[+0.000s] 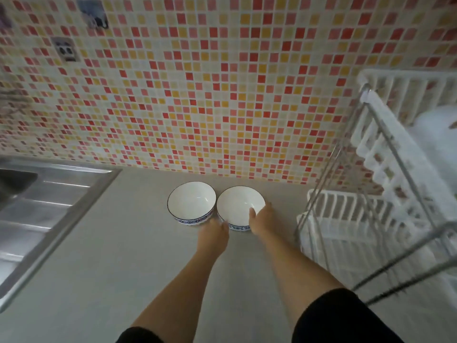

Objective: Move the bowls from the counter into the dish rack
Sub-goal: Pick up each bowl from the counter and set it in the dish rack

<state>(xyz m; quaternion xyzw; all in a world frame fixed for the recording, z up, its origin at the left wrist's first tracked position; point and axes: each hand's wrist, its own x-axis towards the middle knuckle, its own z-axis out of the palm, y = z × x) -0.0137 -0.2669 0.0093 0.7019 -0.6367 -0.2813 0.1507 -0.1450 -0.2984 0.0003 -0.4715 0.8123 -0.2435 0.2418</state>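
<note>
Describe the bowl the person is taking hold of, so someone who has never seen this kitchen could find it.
Start at the grey counter under the red and yellow mosaic wall. Two white bowls with blue patterned bands stand side by side near the wall. It is the right bowl, nearer the white dish rack, with the right hand on its rim and the left hand at its near edge; the left bowl is untouched.
</note>
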